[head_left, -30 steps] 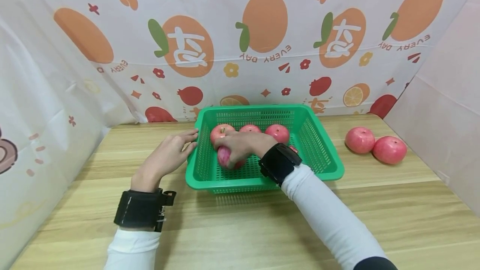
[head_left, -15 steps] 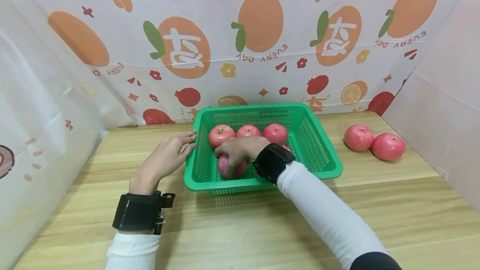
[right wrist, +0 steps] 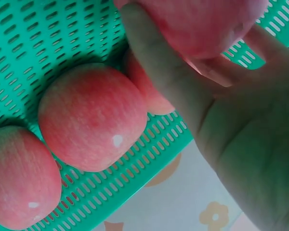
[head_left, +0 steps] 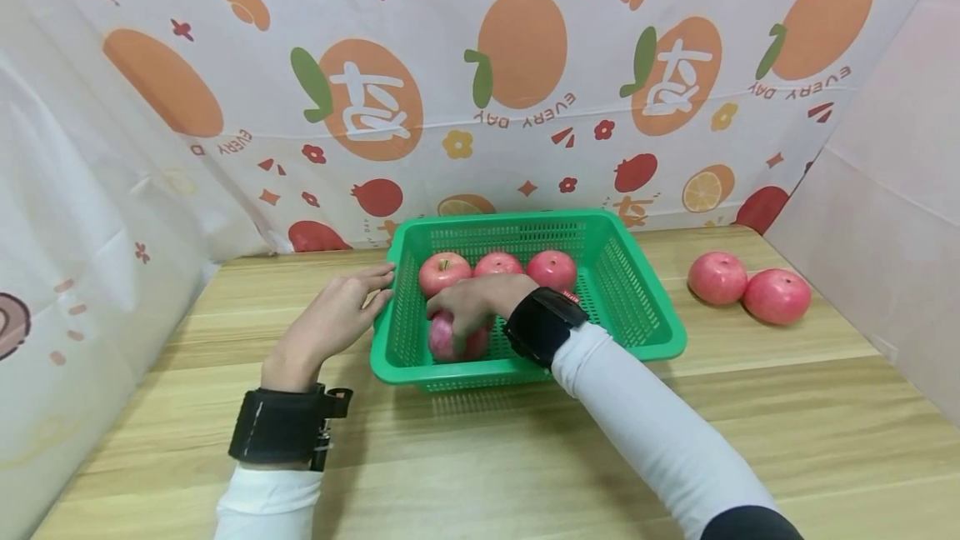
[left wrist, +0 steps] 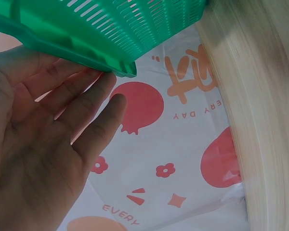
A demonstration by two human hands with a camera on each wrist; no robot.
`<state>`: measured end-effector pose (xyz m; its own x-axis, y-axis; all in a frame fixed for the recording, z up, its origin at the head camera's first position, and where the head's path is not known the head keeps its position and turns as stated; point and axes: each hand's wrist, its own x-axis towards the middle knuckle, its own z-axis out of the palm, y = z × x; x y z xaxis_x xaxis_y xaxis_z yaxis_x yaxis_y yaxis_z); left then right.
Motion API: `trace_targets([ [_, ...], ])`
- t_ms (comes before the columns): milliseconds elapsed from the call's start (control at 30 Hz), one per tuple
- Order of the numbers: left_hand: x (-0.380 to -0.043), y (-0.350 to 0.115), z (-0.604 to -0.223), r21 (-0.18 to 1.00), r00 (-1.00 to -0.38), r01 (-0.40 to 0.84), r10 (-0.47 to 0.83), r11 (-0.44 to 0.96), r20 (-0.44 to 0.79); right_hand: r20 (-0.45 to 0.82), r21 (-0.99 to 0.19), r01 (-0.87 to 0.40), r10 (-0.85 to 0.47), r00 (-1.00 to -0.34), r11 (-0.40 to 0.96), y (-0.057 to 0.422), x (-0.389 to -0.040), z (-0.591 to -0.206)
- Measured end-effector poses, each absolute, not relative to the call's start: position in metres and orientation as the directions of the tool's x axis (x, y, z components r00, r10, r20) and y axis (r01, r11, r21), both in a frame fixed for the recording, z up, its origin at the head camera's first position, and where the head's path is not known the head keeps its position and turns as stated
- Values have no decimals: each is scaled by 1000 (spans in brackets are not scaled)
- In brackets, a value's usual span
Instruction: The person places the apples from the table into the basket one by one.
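My right hand (head_left: pixel 480 300) is down inside a green plastic basket (head_left: pixel 662 347), gripping a pinkish-red apple (head_left: pixel 444 338) near the front left corner. In the right wrist view the thumb and fingers wrap around that apple (right wrist: pixel 207 26). Behind it, a row of three more apples lies along the back of the basket: a left one with a stem (head_left: pixel 444 273), a middle one (head_left: pixel 497 263) and a right one (head_left: pixel 552 271). My left hand (head_left: pixel 326 319) has its fingers extended, with the fingertips against the basket's left rim, seen from below in the left wrist view (left wrist: pixel 72 103).
Two more apples, one (head_left: pixel 717 277) beside the other (head_left: pixel 777 297), lie on the wooden table (head_left: pixel 465 473) right of the basket. A fruit-print cloth (head_left: pixel 450 182) hangs close behind the basket. White cloth also borders the left and right sides.
Inside the basket, my right hand has brought the gripped apple slightly toward the near wall. My left hand stays at the left rim, and the other apples lie where they were.
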<state>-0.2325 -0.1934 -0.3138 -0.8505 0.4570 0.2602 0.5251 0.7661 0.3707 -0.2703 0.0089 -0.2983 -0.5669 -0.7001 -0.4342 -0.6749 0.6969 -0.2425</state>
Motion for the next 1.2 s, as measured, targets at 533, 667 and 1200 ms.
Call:
trace_targets([
  [533, -234, -196, -313, 370, -846, 532, 461, 762, 269, -419, -277, -634, -685, -596, 722, 2, -266, -293],
  [667, -235, -195, -315, 373, -843, 536, 464, 757, 270, -428, -298, -612, -676, -600, 733, 3, -266, -294],
  [1200, -234, -194, -315, 372, -848, 529, 459, 763, 265, -417, -223, -643, -668, -617, 733, 2, -267, -295],
])
